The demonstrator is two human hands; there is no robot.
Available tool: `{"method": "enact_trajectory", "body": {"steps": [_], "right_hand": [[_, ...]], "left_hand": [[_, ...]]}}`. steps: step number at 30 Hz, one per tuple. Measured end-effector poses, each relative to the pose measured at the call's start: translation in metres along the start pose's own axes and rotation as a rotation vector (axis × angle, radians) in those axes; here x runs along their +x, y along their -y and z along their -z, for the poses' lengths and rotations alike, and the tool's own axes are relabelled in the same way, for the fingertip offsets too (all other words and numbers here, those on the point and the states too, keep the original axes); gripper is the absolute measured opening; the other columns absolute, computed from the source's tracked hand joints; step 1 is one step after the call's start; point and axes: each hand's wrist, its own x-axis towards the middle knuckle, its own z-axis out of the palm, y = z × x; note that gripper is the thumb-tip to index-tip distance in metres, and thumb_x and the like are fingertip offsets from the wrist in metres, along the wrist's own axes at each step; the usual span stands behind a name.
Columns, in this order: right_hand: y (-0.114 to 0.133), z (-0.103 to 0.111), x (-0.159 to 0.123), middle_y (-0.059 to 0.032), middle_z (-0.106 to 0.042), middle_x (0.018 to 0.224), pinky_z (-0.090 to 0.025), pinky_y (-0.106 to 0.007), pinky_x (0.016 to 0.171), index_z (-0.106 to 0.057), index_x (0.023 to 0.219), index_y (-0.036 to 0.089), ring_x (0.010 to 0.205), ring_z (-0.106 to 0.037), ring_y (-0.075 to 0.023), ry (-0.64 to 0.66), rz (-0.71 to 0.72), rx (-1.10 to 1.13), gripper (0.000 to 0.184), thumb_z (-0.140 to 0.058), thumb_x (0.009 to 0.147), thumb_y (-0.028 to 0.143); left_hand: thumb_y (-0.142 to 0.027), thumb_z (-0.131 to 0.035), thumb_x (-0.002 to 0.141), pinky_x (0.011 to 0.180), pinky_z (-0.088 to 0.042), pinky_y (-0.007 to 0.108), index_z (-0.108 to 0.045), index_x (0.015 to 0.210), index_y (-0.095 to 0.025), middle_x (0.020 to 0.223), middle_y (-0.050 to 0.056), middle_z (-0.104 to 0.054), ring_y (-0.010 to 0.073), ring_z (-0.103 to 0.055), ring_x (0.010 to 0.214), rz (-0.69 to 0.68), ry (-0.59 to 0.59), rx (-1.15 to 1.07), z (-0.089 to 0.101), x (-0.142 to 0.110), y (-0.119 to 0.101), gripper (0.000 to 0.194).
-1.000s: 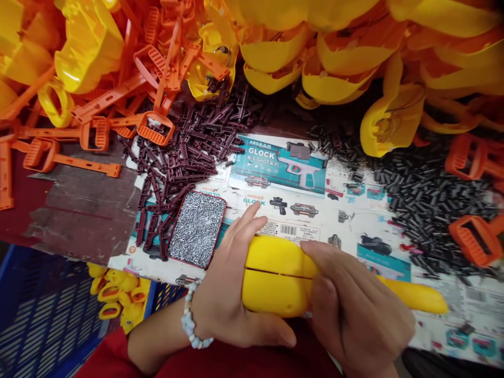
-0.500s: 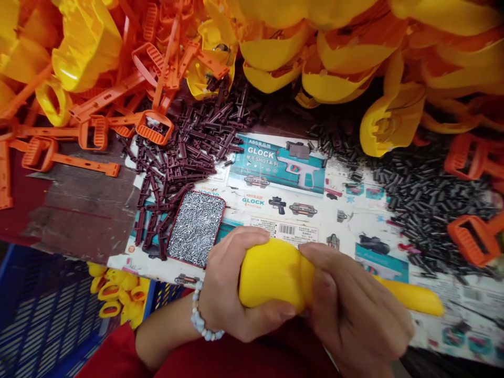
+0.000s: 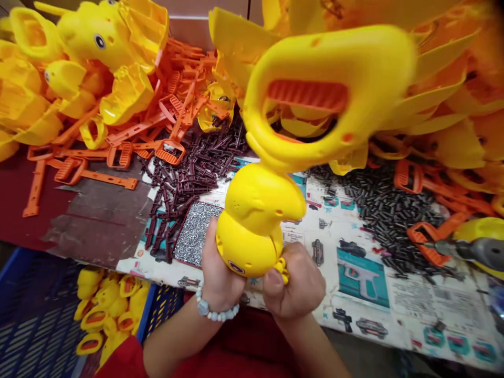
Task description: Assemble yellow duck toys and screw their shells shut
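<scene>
A yellow plastic duck toy (image 3: 255,220) is held up in front of me, its head low with a printed eye facing down. Its large loop handle (image 3: 331,47) rises toward the top, with an orange ribbed piece inside the loop. My left hand (image 3: 222,273), a beaded bracelet at the wrist, cups the toy's lower left side. On the other side my right hand (image 3: 297,281) is closed at the bottom, thumb and fingers pressed on a small knobbly yellow part of the toy. What lies inside that fist is hidden.
A tray of small metal screws (image 3: 192,233) sits behind my left hand, beside dark maroon plastic parts (image 3: 189,163). Black cylinders (image 3: 394,210), orange handled strips (image 3: 114,152) and yellow shells (image 3: 129,97) are heaped around. A power screwdriver (image 3: 472,252) lies right. A blue crate (image 3: 47,315) holds finished-looking ducks (image 3: 110,304).
The duck toy has been turned so its handle points up and away. My right hand has moved from its side to its lower end. The view has shifted, showing the screwdriver at right.
</scene>
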Motion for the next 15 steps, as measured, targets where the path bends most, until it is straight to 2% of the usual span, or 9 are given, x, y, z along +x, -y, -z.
{"method": "enact_trajectory", "body": {"steps": [2,4,8,10,12,15], "right_hand": [[-0.003,0.003,0.004,-0.0002,-0.031,0.064,-0.017,-0.030,0.053,-0.032,0.072,0.016,0.057,-0.029,-0.0142,0.018,0.080,0.043,0.036,-0.032,0.105,0.030],[-0.005,0.011,0.006,0.0000,-0.028,0.063,-0.015,-0.030,0.054,-0.030,0.071,0.015,0.056,-0.026,-0.0138,0.054,0.119,0.114,0.036,-0.032,0.104,0.027],[-0.004,0.022,0.005,0.0005,-0.028,0.065,-0.019,-0.026,0.053,-0.031,0.073,0.015,0.056,-0.030,-0.0122,0.106,0.073,0.265,0.035,-0.033,0.105,0.030],[-0.001,0.023,0.005,0.0009,-0.031,0.065,-0.020,-0.024,0.052,-0.033,0.075,0.015,0.057,-0.032,-0.0117,0.142,0.015,0.373,0.039,-0.040,0.104,0.040],[0.001,0.023,0.007,0.0018,-0.032,0.065,-0.020,-0.024,0.053,-0.034,0.075,0.015,0.057,-0.032,-0.0114,0.199,-0.032,0.500,0.043,-0.046,0.102,0.046],[0.002,0.027,0.013,0.0019,-0.030,0.062,-0.018,-0.025,0.053,-0.032,0.071,0.015,0.055,-0.030,-0.0121,0.298,0.005,0.540,0.044,-0.037,0.105,0.044]], "left_hand": [[-0.051,-0.045,0.086,0.072,-0.058,0.028,-0.064,0.085,-0.018,0.080,0.000,-0.072,0.0171,-0.070,0.075,-0.043,0.074,0.090,0.005,-0.002,-0.001,0.039],[-0.059,-0.048,0.081,0.074,-0.059,0.032,-0.065,0.084,-0.018,0.080,0.002,-0.072,0.0213,-0.070,0.084,-0.085,0.202,0.224,0.012,-0.003,-0.006,0.044],[-0.079,-0.054,0.060,0.075,-0.058,0.038,-0.066,0.085,-0.020,0.081,0.005,-0.072,0.0308,-0.065,0.100,-0.197,0.423,0.459,0.027,-0.001,-0.015,0.065],[-0.085,-0.044,0.060,0.075,-0.058,0.038,-0.066,0.090,-0.022,0.082,0.004,-0.072,0.0312,-0.065,0.100,-0.231,0.459,0.509,0.033,0.000,-0.014,0.074],[-0.088,-0.024,0.065,0.075,-0.057,0.038,-0.066,0.097,-0.023,0.083,0.005,-0.072,0.0304,-0.065,0.099,-0.256,0.466,0.537,0.040,0.001,-0.009,0.084],[-0.084,-0.007,0.071,0.079,-0.056,0.043,-0.062,0.107,-0.021,0.087,0.009,-0.072,0.0304,-0.065,0.099,-0.256,0.445,0.543,0.049,0.002,-0.001,0.091]]}}
